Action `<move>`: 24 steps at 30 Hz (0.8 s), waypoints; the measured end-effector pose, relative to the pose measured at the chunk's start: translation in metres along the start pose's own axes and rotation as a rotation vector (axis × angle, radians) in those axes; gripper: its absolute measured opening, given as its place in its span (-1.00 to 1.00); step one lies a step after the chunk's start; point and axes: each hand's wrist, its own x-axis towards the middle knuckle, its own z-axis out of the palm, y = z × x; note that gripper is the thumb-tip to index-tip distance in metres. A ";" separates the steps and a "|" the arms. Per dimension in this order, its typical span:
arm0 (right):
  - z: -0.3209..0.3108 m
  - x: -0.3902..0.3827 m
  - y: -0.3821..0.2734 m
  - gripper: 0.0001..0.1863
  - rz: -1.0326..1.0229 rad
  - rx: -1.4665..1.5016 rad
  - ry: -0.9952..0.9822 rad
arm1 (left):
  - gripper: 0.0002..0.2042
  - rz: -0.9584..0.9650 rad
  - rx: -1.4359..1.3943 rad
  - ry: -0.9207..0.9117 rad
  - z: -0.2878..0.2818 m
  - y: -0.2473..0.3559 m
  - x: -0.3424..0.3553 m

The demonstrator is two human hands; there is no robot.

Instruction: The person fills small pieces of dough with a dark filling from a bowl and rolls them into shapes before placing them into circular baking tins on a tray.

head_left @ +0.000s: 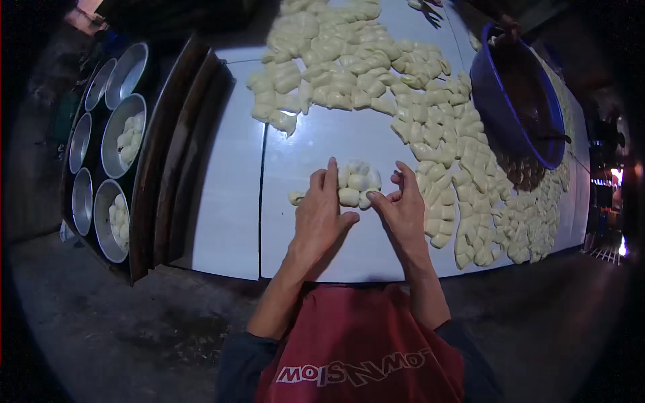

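A compact cluster of pale, rounded dough pieces (359,178) lies on the white tabletop between my hands. My left hand (318,213) is at its left side, fingers stretched out and thumb spread away to the right. A small separate dough piece (295,197) lies just left of that hand, partly covered by it. On the right side, my right hand (405,209) has its thumb tip against the lower right dough piece. Its fingers are bent and apart from the thumb, with no grip visible around the cluster.
Many dough pieces (329,80) in joined strips cover the table's far side and right. A large blue tub (485,80) stands at right. Round metal pans (110,142), two holding dough, sit left beside dark trays (195,154). Another hand (508,30) shows near the tub.
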 end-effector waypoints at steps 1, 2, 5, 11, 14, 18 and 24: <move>0.006 0.001 -0.004 -0.27 -0.006 -0.032 -0.042 | 0.01 0.025 -0.003 0.019 0.002 0.000 0.006; 0.010 0.004 -0.007 -0.27 -0.028 -0.021 -0.065 | -0.05 0.049 -0.001 0.045 0.006 -0.003 0.012; 0.016 0.012 -0.017 -0.44 -0.168 -0.155 -0.186 | -0.32 0.067 -0.105 -0.025 0.007 -0.002 0.028; 0.019 0.006 -0.035 -0.54 0.147 0.474 -0.299 | -0.46 0.137 -0.422 -0.009 0.002 -0.026 0.013; 0.026 0.010 -0.086 -0.55 0.224 0.255 -0.438 | -0.41 0.088 -0.457 0.052 -0.047 -0.025 -0.008; 0.074 0.021 -0.162 -0.60 -0.153 0.296 -0.672 | -0.33 0.149 -0.344 0.350 -0.153 -0.034 -0.048; 0.210 0.017 -0.324 -0.58 -0.509 0.307 -1.070 | -0.35 0.086 -0.085 0.737 -0.320 -0.093 -0.111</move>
